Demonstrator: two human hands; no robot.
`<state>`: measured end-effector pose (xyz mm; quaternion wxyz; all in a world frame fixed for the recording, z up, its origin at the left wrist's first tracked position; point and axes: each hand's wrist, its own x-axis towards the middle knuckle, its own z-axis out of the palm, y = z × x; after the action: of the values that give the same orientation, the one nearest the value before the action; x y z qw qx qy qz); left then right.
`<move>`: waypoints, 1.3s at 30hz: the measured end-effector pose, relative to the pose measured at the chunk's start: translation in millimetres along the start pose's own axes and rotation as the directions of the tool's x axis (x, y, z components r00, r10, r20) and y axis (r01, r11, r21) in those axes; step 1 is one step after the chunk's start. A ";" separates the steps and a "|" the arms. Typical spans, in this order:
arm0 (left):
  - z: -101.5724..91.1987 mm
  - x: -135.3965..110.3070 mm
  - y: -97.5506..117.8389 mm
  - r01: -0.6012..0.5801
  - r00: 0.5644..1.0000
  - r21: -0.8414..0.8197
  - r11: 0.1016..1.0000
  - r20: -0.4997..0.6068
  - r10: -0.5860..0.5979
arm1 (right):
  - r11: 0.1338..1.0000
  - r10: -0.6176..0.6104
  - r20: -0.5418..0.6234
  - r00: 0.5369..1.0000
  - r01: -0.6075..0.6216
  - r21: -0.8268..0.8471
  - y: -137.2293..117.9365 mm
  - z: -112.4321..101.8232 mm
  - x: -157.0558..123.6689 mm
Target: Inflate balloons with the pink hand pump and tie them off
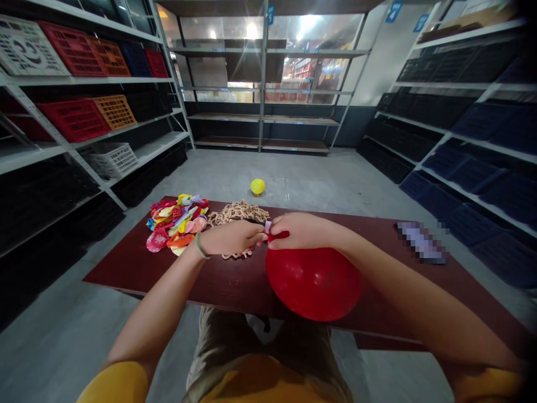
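Where the fingers are meeting: just below the frame's centre, the left hand (235,238) is pointing right, the right hand (304,230) is pointing left, and their tips are crowding around one small spot!
Red balloon (314,285): it's sitting below and to the right of that spot, its round body bulging toward the lower right of the frame.
Neck (279,235): that's the line everything's hinging on, running from the body up and leftward into the fingers.
Nearer hand: the right, easily, arching over the balloon's top; whether its palm is pressing there, I cannot tell.
Fingers: both sets are pinching narrow, gripping the neck's red rubber between them.
Pale purple piece (267,226): it's poking up between the fingertips, a dark bit (254,221) lying just left; the hands are hiding what they are.
Worktop (226,288): it's carrying limp balloons (178,221) at centre left and a tan heap (241,211) behind the left hand.
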<state>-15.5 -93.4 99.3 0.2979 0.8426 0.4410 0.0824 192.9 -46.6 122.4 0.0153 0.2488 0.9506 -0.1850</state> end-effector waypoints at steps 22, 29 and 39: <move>64.0 -13.7 -52.1 -0.148 0.917 -0.782 0.606 -0.338 -0.212 | 0.503 0.110 0.112 0.988 -0.153 0.851 9.4 48.9 4.5; 57.9 -22.9 -50.5 -0.176 0.936 -0.763 0.622 -0.326 -0.135 | 0.475 -0.070 0.166 0.984 -0.113 0.873 6.9 67.3 23.4; 60.6 -55.3 -60.5 -0.169 0.814 -0.768 0.618 -0.462 -0.352 | 0.517 -0.112 0.134 0.985 -0.057 0.854 -8.5 84.6 53.6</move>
<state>-66.3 -137.0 22.3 0.4900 0.5364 0.4731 0.4983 136.6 -58.8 40.0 -0.0300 0.1921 0.7354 -0.6491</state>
